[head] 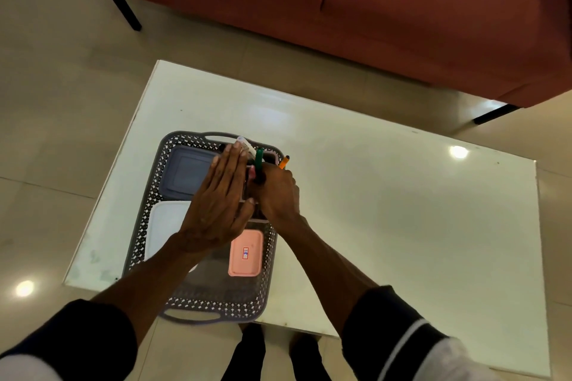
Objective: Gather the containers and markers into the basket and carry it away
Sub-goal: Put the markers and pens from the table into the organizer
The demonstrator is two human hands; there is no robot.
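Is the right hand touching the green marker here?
Touching. The head view shows the right hand closed around the lower end of the green marker, which sticks up out of the fist above the basket.

Both forearms are bare from wrist to near the elbow. The left sleeve [77,340], at the lower left of the frame, is dark, navy or black, pushed up, with a pale patch at the bottom edge. The right sleeve [399,328], at the lower right, is equally dark, crossed by a thin white stripe, turning whitish at the corner. At bottom centre, dark trouser legs [253,356].
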